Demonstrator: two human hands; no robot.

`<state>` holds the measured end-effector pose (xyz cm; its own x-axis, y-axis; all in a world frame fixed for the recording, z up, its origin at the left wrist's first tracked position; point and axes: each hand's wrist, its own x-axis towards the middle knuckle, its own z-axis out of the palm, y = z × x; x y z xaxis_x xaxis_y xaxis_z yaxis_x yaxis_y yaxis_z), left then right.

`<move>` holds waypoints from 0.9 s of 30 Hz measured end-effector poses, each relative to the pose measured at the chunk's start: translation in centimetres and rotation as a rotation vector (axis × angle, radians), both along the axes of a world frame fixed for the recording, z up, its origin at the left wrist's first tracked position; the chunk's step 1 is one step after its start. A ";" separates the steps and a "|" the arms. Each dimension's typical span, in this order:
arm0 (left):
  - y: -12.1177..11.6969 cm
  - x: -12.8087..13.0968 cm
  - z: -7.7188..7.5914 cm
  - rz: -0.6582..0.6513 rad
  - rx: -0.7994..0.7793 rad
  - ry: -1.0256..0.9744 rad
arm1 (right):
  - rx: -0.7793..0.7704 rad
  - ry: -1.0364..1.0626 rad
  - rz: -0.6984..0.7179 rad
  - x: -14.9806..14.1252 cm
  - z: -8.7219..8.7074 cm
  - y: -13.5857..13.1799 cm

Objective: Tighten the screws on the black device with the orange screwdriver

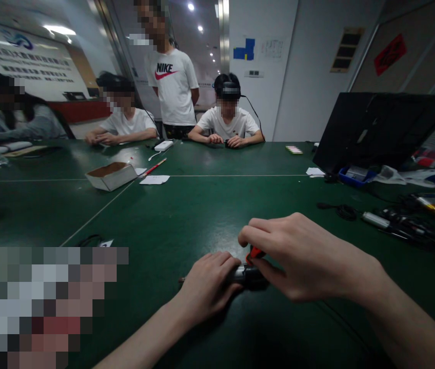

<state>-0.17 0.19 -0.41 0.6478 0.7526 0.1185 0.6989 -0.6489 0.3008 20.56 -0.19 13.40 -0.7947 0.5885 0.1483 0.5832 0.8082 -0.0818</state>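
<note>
A black and silver cylindrical tool (245, 275) lies across the green table in front of me; its exact kind is unclear. My left hand (210, 279) is wrapped over its left part and presses it near the tabletop. A narrow end pokes out to the left of that hand. Just above the tool's black right part, my right hand (290, 256) pinches a small red-orange piece (255, 253) between thumb and fingers. Most of this piece is hidden by the fingers, so I cannot tell what it is or whether it touches the tool.
Right of my hands lie tangled cables and black-silver tools (390, 223), a blue tray (356, 175) and a large black monitor (379, 130). An open box (112, 177) and papers (155, 180) are ahead to the left. Several people are around the table.
</note>
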 end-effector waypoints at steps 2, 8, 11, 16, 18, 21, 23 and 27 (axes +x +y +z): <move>0.0 0.0 0.1 -0.005 -0.005 0.008 | 0.007 -0.004 -0.002 -0.1 0.0 0.0; 0.0 0.0 0.3 0.010 0.008 0.011 | 0.046 -0.003 -0.027 0.0 -0.1 0.1; 0.0 0.0 0.3 -0.001 0.000 0.014 | 0.067 -0.003 -0.013 0.0 -0.3 0.3; 0.1 0.0 0.3 0.004 -0.027 0.028 | 0.022 0.011 0.007 0.1 -0.2 0.2; 0.1 0.0 0.2 0.001 -0.028 0.016 | -0.018 0.015 0.014 0.0 0.0 0.0; 0.1 0.0 0.2 -0.001 -0.023 0.009 | -0.055 0.016 0.022 0.0 0.2 0.0; 0.1 0.0 0.1 -0.003 -0.023 0.017 | -0.049 0.020 0.016 -0.1 0.1 0.0; 0.1 -0.1 0.1 -0.003 -0.019 0.013 | -0.043 0.034 0.016 -0.1 -0.1 0.1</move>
<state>-0.23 0.32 -0.33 0.6515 0.7526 0.0958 0.7009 -0.6454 0.3038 20.46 -0.09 13.27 -0.7992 0.5821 0.1501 0.5665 0.8128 -0.1356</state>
